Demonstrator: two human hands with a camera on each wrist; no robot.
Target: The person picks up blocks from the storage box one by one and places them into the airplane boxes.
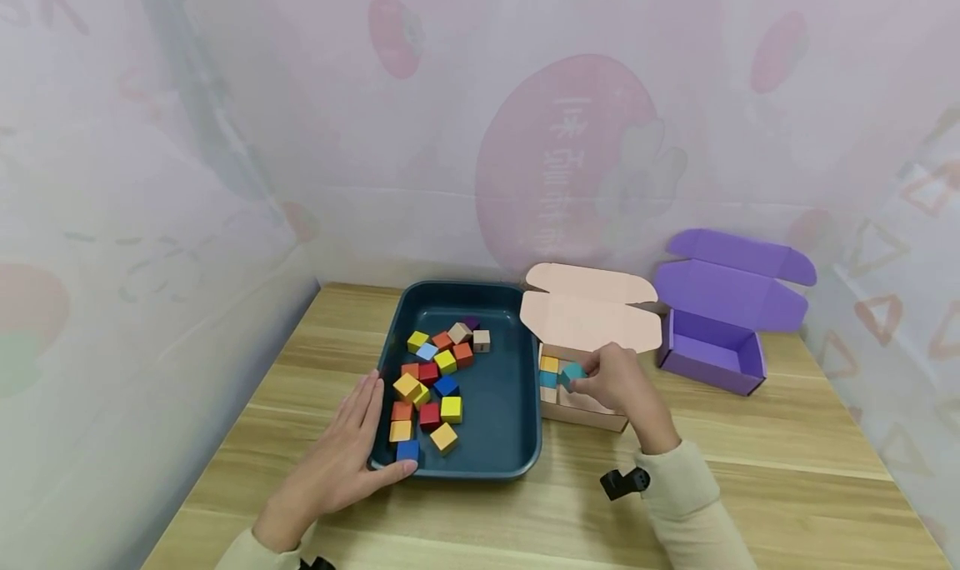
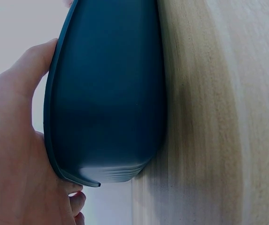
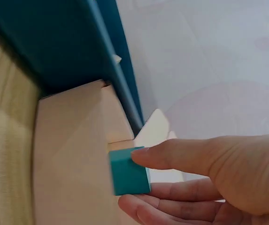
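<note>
My right hand (image 1: 617, 377) pinches a teal cube (image 3: 130, 172) between thumb and fingers, over the opening of a pale pink cardboard box (image 1: 585, 416). Inside that box, along its left side, lie an orange-yellow cube (image 1: 550, 363), a blue cube (image 1: 548, 379) and a plain wood-coloured one (image 1: 548, 395). My left hand (image 1: 341, 449) rests on the near left corner of a dark teal tray (image 1: 498, 437), fingers straight along its left rim and thumb over the front rim. Several coloured cubes lie loose in the tray, mostly at its left; a blue cube (image 1: 408, 451) is beside my thumb.
A purple cardboard box (image 1: 712, 370) stands open at the right with its lid folded back. The pink box's raised lid (image 1: 592, 320) leans away behind it. The wooden table (image 1: 480, 528) meets a printed cloth backdrop (image 1: 420, 220) at the rear.
</note>
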